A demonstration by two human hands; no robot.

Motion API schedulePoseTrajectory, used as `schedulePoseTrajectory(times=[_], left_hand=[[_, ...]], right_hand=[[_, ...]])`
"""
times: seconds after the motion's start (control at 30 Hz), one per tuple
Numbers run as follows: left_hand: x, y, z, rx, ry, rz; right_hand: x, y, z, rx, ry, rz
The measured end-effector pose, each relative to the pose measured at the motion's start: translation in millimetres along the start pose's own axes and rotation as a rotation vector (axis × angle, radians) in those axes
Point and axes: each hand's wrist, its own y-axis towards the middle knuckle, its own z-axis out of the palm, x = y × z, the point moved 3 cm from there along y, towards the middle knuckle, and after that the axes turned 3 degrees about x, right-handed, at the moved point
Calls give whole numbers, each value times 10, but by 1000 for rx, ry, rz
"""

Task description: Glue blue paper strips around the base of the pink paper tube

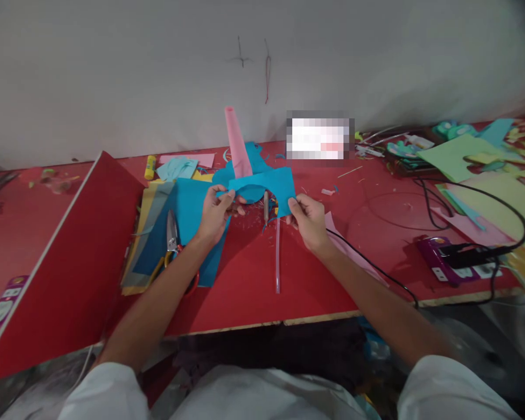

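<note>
Between my two hands a piece of blue paper (285,189) with a curved cut-out is held up over the table. My left hand (216,213) pinches its left end, and my right hand (308,219) pinches its lower right corner. Behind the paper stands a pink paper cone (237,140), beside more blue cut paper (254,156). Below the cut-out lie a pen-like tool (266,207) and a clear plastic stick (277,256). Scissors (171,233) with an orange-red handle rest on blue sheets (196,201) near my left forearm, which partly hides them.
A red divider (70,262) rises at the left. A yellow glue stick (150,167) stands near the wall. To the right are a purple power strip (450,259) with black cables, a dark tray (406,166) and coloured paper sheets (494,201).
</note>
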Motion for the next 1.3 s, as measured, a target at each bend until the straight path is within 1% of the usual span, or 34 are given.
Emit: schedulePoseTrajectory(times=[0.07, 0.13, 0.17, 0.23, 0.33, 0.43, 0.53, 0.63, 0.7, 0.73, 0.8, 0.9, 1.0, 1.07, 1.2, 1.3], left_hand=[[-29, 26, -45, -67, -60, 36], [-50, 44, -71, -98, -111, 27], [-55, 48, -73, -98, -136, 7], [-61, 40, -50, -59, -181, -37], [-76, -8, 27, 77, -196, -58], [-87, -70, 85, 217, -145, -71], [-90, -118, 112, 363, -64, -120], [-81, -177, 179, 525, 119, -173], [-65, -229, 264, 582, 286, -159], [-52, -258, 318, 592, 362, -134], [-22, -309, 426, 546, 450, -47], [55, -366, 534, 392, 425, 37], [121, -398, 552, 215, 391, 96], [142, -419, 545, 126, 390, 132], [168, -471, 553, 18, 443, 187], [194, -508, 578, -9, 504, 201]], right_hand=[[-3, -4, -4, -1, -19, -16], [-2, -10, -8, 2, -37, -30], [-2, -12, -10, 3, -45, -33], [2, -14, -18, -6, -65, -40], [9, -10, -30, -39, -65, -40], [4, 2, -34, -74, 11, -9], [-2, 7, -25, -85, 57, 24], [9, -11, 2, -43, 35, 29], [26, -39, 36, 18, -11, 17], [37, -55, 56, 51, -42, 6], [59, -88, 95, 106, -113, -24], [79, -124, 144, 147, -183, -59], [69, -146, 181, 179, -196, -49], [51, -159, 203, 206, -204, -25], [16, -199, 254, 249, -186, 33], [14, -231, 293, 253, -169, 55]])
